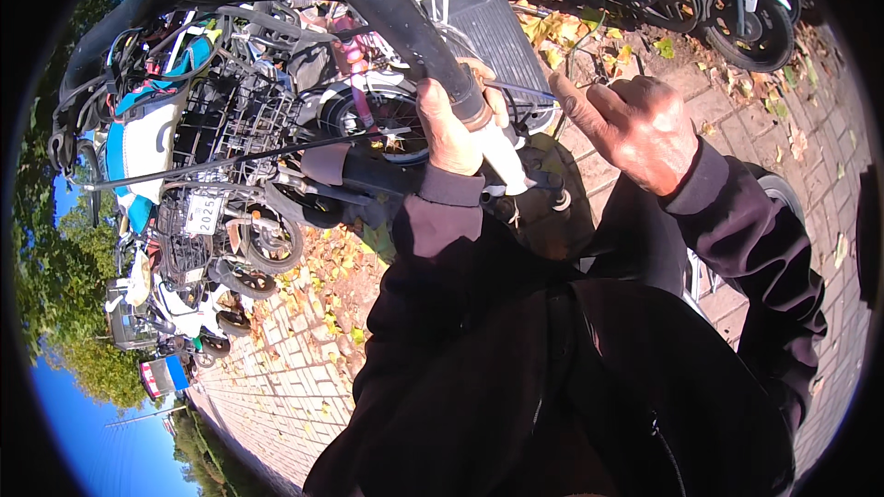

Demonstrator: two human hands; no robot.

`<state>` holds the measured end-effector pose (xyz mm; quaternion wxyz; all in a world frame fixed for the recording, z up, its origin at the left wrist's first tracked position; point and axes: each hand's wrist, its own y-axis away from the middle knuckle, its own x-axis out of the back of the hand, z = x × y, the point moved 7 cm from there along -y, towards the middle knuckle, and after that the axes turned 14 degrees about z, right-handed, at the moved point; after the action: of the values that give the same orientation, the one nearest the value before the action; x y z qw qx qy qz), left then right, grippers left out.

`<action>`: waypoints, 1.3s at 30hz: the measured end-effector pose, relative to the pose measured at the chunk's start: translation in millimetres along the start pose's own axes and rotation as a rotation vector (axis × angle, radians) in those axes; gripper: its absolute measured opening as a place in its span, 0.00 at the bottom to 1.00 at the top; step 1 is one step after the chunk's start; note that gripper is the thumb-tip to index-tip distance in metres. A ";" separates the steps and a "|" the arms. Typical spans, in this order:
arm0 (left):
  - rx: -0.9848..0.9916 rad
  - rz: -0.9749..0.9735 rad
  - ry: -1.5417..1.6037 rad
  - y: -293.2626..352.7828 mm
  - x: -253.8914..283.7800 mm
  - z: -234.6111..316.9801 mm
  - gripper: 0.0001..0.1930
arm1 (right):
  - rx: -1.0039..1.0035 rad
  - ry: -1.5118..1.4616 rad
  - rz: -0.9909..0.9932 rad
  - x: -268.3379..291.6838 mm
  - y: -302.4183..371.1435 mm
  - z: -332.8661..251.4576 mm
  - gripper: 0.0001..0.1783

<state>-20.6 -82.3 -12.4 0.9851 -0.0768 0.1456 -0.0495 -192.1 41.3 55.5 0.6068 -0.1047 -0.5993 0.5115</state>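
Observation:
My left hand [449, 133] is wrapped round the lower end of a thick black bicycle tube [414, 32], its fingertips showing on the far side. A brown ring [476, 117] sits at the tube's end, just above a white frame tube [502, 161]. To the right, my right hand [645, 129] is closed, with the index finger pointing toward the left hand. A thin blue-grey rod or cable [525, 89] runs from beside the black tube to those fingertips. The right thumb is hidden, so the exact grip does not show.
Parked bicycles with a black wire basket [216, 124] crowd the left. A grey ribbed panel [493, 23] lies beyond my hands. Wheels, one a scooter wheel [755, 32], stand at the far right. Dry leaves [562, 32] lie over brick paving [737, 115].

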 end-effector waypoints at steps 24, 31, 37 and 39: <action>0.035 -0.045 0.092 1.7 -5.3 0.7 0.52 | -0.284 -0.018 -0.033 11.3 -20.0 6.2 0.14; 0.026 -0.248 0.197 3.1 -15.9 11.8 0.51 | -0.389 0.000 -0.069 11.0 -5.0 14.5 0.13; 0.018 -0.216 -0.105 5.0 -15.8 30.8 0.21 | -0.708 -0.194 -0.047 13.5 36.2 31.6 0.12; 0.069 -0.175 -0.137 6.7 -13.2 34.4 0.14 | -0.773 -0.222 -0.091 9.8 49.7 31.0 0.13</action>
<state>-22.5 -69.4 22.6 0.9867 -0.0582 0.0691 -0.1351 -244.9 56.1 32.8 0.4762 -0.2427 -0.8136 0.2291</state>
